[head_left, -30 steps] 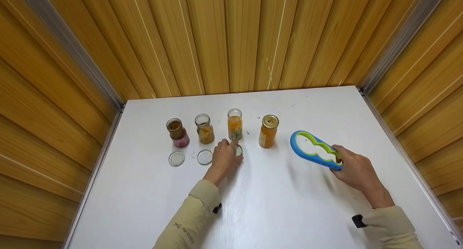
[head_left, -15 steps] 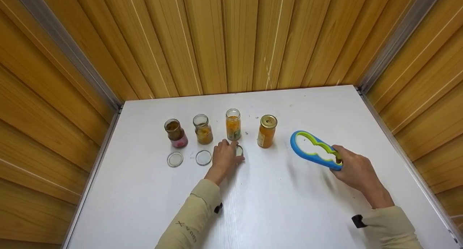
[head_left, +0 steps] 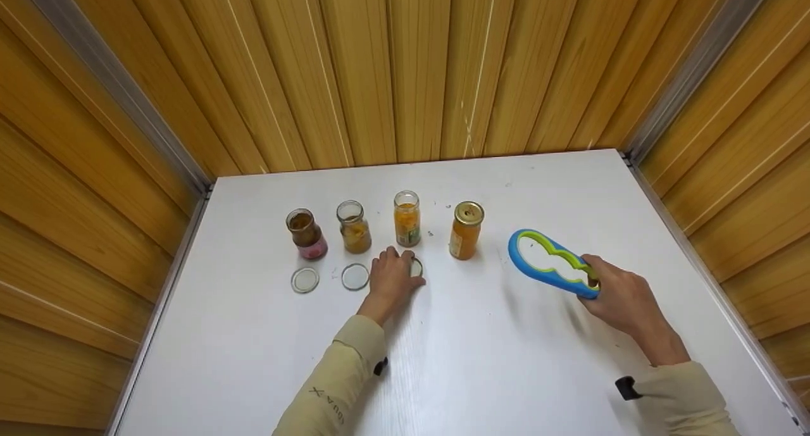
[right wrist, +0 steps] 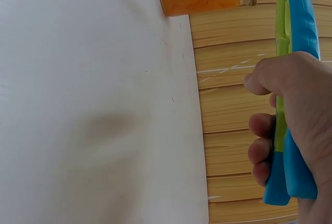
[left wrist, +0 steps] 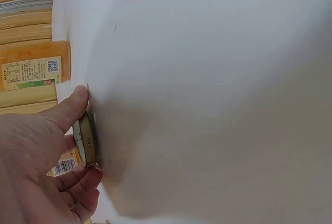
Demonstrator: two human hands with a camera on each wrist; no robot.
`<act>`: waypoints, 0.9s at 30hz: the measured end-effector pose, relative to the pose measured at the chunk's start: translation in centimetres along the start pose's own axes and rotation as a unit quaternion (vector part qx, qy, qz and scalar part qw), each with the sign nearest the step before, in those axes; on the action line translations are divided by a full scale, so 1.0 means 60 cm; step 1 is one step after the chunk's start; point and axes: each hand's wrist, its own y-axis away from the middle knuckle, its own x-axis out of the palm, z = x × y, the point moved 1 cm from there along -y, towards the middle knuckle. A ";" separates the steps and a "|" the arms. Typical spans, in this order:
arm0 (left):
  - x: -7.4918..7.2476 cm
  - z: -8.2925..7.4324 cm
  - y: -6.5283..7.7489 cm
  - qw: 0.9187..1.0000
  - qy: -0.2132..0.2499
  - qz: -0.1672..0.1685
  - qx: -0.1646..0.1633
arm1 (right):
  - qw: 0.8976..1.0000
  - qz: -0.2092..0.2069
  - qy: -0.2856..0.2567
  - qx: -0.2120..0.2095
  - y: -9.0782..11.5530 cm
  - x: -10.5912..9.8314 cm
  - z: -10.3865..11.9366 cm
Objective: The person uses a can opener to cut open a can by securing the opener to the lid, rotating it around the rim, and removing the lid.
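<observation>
My left hand [head_left: 390,283] holds a round metal jar lid [head_left: 416,267] between thumb and fingers at the white table. In the left wrist view the lid [left wrist: 87,140] lies underside toward the palm, its rim near the tabletop. Just beyond that hand stands an uncapped glass jar [head_left: 407,219] of orange fruit pieces. My right hand [head_left: 626,300] grips one end of a blue and green jar opener [head_left: 549,276], raised above the table on the right. Between the hands is an orange jar [head_left: 465,236] with its gold lid [head_left: 469,213] on.
Two more uncapped jars stand to the left, one brownish with a pink label [head_left: 308,235] and one with yellowish contents [head_left: 354,228]. Before them lie two loose lids, the left lid [head_left: 305,280] and the right lid [head_left: 355,276]. Wood-patterned walls [head_left: 417,75] enclose the table [head_left: 493,360].
The left hand and its lid have shifted slightly toward the person. The right hand keeps the jar opener in the same place. The head view has drifted a little.
</observation>
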 end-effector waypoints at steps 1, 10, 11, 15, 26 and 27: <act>0.000 0.000 0.000 1.000 -0.001 0.002 0.000 | 1.000 0.000 0.000 -0.001 0.000 0.000 0.000; -0.003 0.000 0.003 1.000 0.001 0.010 0.002 | 1.000 0.002 -0.003 -0.001 0.000 -0.002 -0.001; -0.004 0.000 0.002 1.000 0.001 0.011 0.003 | 1.000 0.002 -0.004 0.000 0.001 -0.002 -0.002; -0.004 0.002 0.001 1.000 0.003 0.013 0.006 | 1.000 0.006 -0.005 0.006 0.001 -0.005 -0.002; -0.003 0.002 0.000 1.000 0.003 0.016 -0.006 | 1.000 0.004 0.007 0.011 0.003 -0.010 -0.005; -0.003 0.001 0.000 1.000 0.004 0.020 -0.011 | 1.000 0.002 0.007 0.009 0.003 -0.010 -0.005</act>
